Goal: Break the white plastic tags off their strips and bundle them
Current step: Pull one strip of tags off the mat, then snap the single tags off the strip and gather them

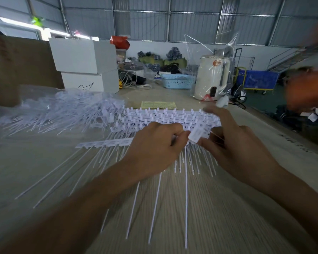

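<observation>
Both hands were on the strip [106, 143] over the counter [228, 208]: left hand [154, 149] curled round it, right hand [235, 149] pinching one white tag [197, 135] at its end.

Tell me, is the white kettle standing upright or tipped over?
Upright. The white kettle stands on its base on the table, wrapped in a clear plastic bag.

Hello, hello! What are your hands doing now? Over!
Left hand grips the strip. Right hand pinches one white tag. Loose tag pile lies far left, nothing blocking.
</observation>
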The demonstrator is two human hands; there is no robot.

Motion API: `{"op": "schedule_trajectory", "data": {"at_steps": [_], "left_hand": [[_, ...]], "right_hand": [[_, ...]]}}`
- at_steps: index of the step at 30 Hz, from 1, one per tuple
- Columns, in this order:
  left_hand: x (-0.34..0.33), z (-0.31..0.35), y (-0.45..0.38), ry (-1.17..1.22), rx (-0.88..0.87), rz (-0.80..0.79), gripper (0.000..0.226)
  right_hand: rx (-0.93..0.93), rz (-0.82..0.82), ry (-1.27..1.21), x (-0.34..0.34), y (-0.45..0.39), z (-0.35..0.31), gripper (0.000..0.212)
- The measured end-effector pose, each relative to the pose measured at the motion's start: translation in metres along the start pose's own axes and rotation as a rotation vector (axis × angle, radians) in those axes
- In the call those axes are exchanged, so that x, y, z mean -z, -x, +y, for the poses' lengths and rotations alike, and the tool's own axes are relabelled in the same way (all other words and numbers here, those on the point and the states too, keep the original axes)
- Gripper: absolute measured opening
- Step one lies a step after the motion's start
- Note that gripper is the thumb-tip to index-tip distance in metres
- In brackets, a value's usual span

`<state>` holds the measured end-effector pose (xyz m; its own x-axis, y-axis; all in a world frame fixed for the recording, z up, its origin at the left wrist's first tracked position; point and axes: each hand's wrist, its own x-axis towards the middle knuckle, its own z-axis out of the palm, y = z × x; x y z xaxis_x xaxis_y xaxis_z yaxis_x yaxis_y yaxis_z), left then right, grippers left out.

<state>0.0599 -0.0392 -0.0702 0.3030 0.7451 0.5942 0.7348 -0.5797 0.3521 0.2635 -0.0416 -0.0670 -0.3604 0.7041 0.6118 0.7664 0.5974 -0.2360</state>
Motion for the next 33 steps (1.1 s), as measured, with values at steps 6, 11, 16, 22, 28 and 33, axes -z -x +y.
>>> {"op": "schedule_trajectory", "data": {"at_steps": [6, 11, 16, 22, 28, 33], "left_hand": [[0.004, 0.008, 0.001, -0.224, -0.036, 0.041, 0.046], [0.002, 0.009, 0.000, -0.328, -0.055, 0.130, 0.052], [0.007, -0.002, -0.001, -0.238, -0.026, 0.159, 0.049], [0.007, -0.006, -0.004, 0.229, -0.003, 0.033, 0.033], [-0.001, -0.004, 0.002, 0.292, -0.038, -0.113, 0.017], [-0.001, -0.001, 0.001, 0.253, -0.058, -0.053, 0.019]], "right_hand": [[0.040, 0.006, 0.138, 0.003, 0.001, -0.011, 0.025], [0.101, 0.065, 0.314, 0.003, 0.003, -0.017, 0.033], [-0.069, 0.091, 0.368, 0.012, -0.003, 0.012, 0.025], [-0.103, 0.057, -0.166, 0.005, -0.005, 0.021, 0.041], [-0.094, 0.115, -0.258, -0.004, -0.002, 0.007, 0.039], [-0.098, 0.082, -0.310, -0.004, -0.005, 0.003, 0.052]]}}
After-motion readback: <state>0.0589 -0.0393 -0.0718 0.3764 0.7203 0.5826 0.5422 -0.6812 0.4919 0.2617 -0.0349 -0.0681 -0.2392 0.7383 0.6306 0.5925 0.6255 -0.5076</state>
